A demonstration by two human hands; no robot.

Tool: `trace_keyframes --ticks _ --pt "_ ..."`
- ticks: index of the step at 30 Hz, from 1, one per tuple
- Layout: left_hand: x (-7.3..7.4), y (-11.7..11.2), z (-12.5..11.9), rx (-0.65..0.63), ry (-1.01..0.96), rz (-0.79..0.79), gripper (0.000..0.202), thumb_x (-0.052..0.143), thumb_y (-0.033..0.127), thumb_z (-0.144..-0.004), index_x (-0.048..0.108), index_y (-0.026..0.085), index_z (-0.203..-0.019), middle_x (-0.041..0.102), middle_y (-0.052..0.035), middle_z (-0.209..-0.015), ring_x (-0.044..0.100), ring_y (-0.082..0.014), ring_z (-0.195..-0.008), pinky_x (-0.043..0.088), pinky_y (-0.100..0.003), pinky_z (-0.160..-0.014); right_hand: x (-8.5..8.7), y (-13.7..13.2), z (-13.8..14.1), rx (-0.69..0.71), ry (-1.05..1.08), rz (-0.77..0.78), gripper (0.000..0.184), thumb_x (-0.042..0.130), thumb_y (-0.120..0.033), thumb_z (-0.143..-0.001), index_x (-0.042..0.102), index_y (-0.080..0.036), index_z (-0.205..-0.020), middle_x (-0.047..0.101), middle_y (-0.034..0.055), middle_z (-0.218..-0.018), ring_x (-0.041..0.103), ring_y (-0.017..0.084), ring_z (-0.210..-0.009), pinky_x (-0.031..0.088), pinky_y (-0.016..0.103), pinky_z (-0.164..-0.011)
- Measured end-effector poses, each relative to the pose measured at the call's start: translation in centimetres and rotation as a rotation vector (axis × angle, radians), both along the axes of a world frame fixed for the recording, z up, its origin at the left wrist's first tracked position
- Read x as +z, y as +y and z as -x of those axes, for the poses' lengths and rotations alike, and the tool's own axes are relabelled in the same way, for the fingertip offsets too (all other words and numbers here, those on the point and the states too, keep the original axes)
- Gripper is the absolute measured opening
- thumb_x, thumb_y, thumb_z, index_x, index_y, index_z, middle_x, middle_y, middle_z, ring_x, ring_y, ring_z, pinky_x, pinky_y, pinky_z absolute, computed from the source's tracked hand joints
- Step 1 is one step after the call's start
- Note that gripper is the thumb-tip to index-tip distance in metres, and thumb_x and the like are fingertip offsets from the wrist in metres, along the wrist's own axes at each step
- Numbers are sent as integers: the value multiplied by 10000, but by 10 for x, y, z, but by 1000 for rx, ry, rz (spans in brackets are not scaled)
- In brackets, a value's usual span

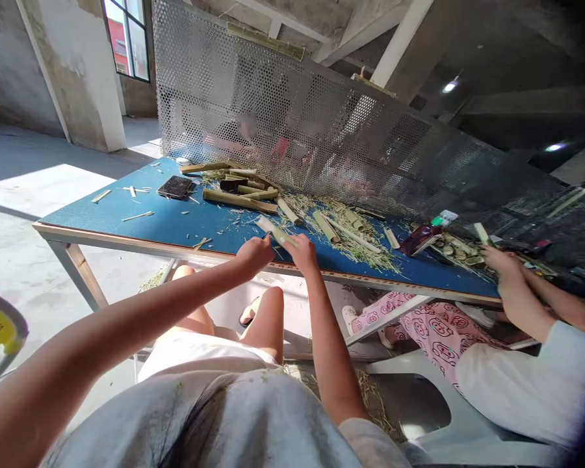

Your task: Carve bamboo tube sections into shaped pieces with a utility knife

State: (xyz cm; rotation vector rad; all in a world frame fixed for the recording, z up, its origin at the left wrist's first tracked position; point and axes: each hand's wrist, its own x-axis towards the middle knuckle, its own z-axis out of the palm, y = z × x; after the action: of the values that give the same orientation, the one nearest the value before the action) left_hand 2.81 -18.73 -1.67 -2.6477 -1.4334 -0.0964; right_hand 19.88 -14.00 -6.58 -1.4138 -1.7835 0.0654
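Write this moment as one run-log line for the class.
left hand: holds bamboo piece | right hand: holds same piece | surface: blue table, bamboo shavings

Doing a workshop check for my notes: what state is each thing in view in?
Left hand: closed on the bamboo piece.
Right hand: closed on the same piece.
Bamboo piece: held by both hands above the table.
Blue tabletop: strewn with bamboo shavings and offcuts.
Long bamboo tube: lying on the table.
Perforated metal screen: standing along the table's far side.
Co-worker's hand: raised, holding a pale bamboo strip.
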Motion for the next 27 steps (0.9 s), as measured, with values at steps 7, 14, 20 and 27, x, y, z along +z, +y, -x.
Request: trace_keyframes --ticks 7,14,20,27 --pt "27 32 38 -2 -26 28 517 492 103 -819 438 109 -1333 662 -166 -814 632 -254 -763 443 -292 -626 -1 1 2 -10 29 4 409 486 -471 -793 701 -139 -894 545 62 -760 526 184 -670 415 296 -617" --pt "19 15 46 58 -106 68 357 401 208 -871 514 73 -1181 650 -175 -875 626 -244 -768 429 -293 -611 -1 0 2 -26 49 22 401 490 -481 -794 702 -161 -912 553 59 -780 515 176 -678 400 284 -605" --pt "27 19 46 10 -57 194 307 360 185 -882 540 118 -1122 667 -126 -829 603 -172 -631 388 -248 -543 -1 0 1 -6 26 15 396 487 -478 -793 703 -159 -884 536 50 -757 513 172 -655 395 290 -605" --pt "37 27 45 -10 71 219 337 367 173 -873 553 68 -1133 663 -183 -873 627 -229 -751 419 -276 -619 0 2 -2 22 3 25 357 511 -462 -786 703 -175 -876 538 42 -752 523 174 -677 388 277 -612"
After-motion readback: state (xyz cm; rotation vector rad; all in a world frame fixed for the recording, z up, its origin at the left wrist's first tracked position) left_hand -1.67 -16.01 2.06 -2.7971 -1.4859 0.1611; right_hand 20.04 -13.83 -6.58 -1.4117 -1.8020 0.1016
